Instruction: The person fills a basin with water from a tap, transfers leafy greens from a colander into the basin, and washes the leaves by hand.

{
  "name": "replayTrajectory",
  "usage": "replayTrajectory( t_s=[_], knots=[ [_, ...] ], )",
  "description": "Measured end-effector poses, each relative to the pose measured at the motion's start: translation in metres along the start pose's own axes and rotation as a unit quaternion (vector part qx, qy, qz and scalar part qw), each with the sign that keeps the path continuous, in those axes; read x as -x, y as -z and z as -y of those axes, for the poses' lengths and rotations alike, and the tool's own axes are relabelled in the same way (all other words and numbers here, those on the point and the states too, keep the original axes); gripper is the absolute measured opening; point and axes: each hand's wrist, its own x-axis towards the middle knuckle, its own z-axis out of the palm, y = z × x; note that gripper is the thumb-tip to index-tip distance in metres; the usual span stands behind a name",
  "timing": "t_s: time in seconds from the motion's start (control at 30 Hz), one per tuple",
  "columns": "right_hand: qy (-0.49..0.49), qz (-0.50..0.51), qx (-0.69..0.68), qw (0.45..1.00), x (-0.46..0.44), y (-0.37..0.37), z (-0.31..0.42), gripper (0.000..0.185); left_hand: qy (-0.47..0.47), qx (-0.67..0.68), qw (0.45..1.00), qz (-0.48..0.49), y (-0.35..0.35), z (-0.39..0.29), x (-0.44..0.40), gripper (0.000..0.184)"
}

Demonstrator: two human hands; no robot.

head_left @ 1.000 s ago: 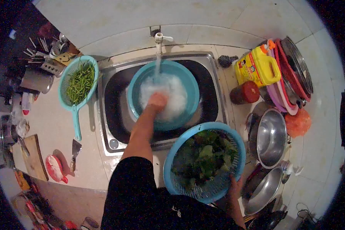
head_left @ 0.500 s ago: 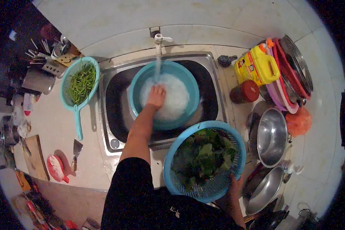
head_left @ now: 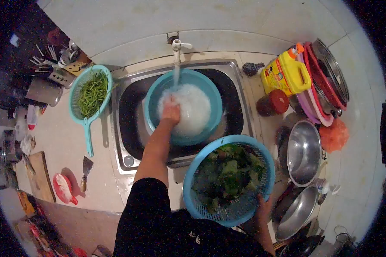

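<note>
My left hand (head_left: 171,109) dips into white, foamy water (head_left: 195,109) in a teal basin (head_left: 217,103), which stands in the sink (head_left: 128,103). Its fingers look stretched out and hold nothing visible, though their tips are blurred in the foam. Water runs from the white tap (head_left: 176,47) into the basin near them. At the lower right, my right hand (head_left: 264,210) grips the rim of a blue colander (head_left: 193,171) full of dark green leaves (head_left: 229,173). The colander is tilted at the sink's front right corner.
Left: a teal strainer (head_left: 88,137) with green beans (head_left: 92,94), a scraper (head_left: 85,171), a red scoop (head_left: 63,188) and a wooden board (head_left: 40,175). Right: a yellow jug (head_left: 283,75), a red-lidded jar (head_left: 273,103), metal bowls (head_left: 303,153) and leaning lids (head_left: 332,73).
My left hand moved up from the basin's middle, then dipped slightly back into the foam with its fingers less exposed. My right hand and the colander have hardly moved.
</note>
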Motion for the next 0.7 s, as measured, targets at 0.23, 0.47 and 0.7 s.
replayTrajectory(
  t_s=[0.23, 0.47, 0.7],
  knots=[
    [0.008, 0.017, -0.035, 0.999, -0.007, 0.005, -0.01, 0.036, -0.04, 0.056, 0.995, 0.073, -0.012, -0.001, -0.004, 0.032],
    [0.002, 0.011, -0.021, 1.0, 0.003, -0.004, 0.01, 0.034, -0.107, -0.018, 0.933, 0.344, 0.05, -0.02, 0.005, 0.043],
    [-0.016, 0.031, -0.019, 0.999, 0.008, -0.006, 0.019, 0.033, -0.074, 0.018, 0.991, 0.109, 0.032, -0.007, 0.01, 0.043]
  ],
)
